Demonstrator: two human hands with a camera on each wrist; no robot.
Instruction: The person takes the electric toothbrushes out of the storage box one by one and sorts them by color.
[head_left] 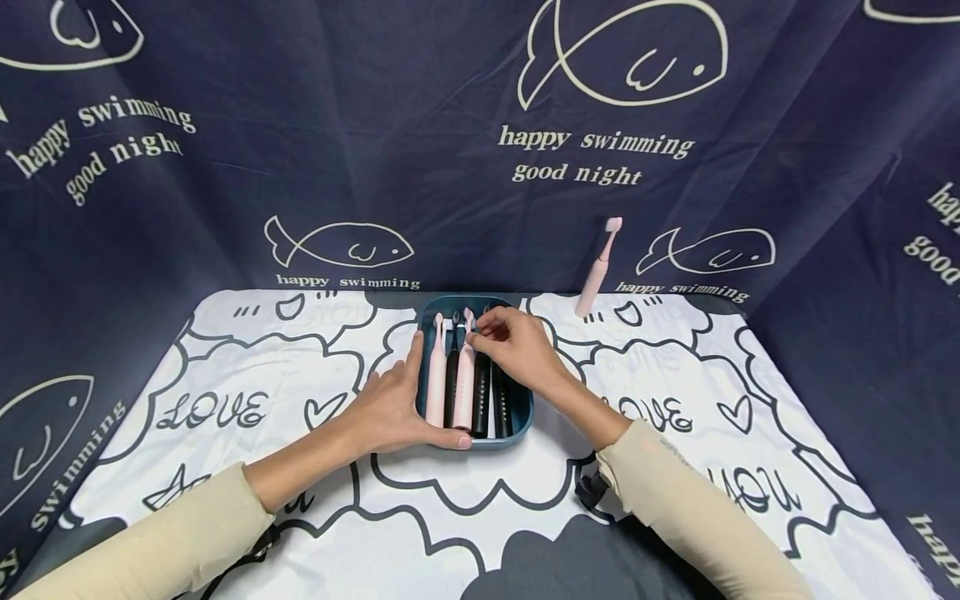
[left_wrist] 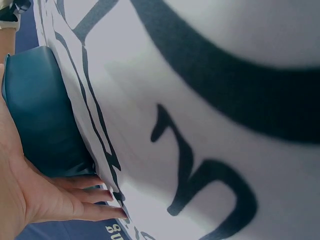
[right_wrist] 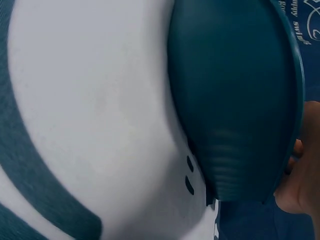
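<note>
Reaching over the blue tray [head_left: 527,421], the right hand [head_left: 525,346] bends its fingers and thumb by the neck of the inner pink toothbrush [head_left: 464,383]; I can't tell whether they pinch it or only touch it. The left hand [head_left: 386,404] lies loose against the tray's left wall, fingers straight, thumb on the near edge. In the tray the outer pink toothbrush [head_left: 436,387] and the black toothbrushes [head_left: 482,400] lie close side by side, heads away from the person.

Packed that tightly, I'd say a sideways nudge at one neck could roll the neighbours or knock their heads together. If the left hand pushes too hard, the tray may slide and rumple the printed cloth [head_left: 247,358]. The lone pink toothbrush [head_left: 595,283] standing to the right looks tippy to me; a bump or tugged cloth could topple it.
</note>
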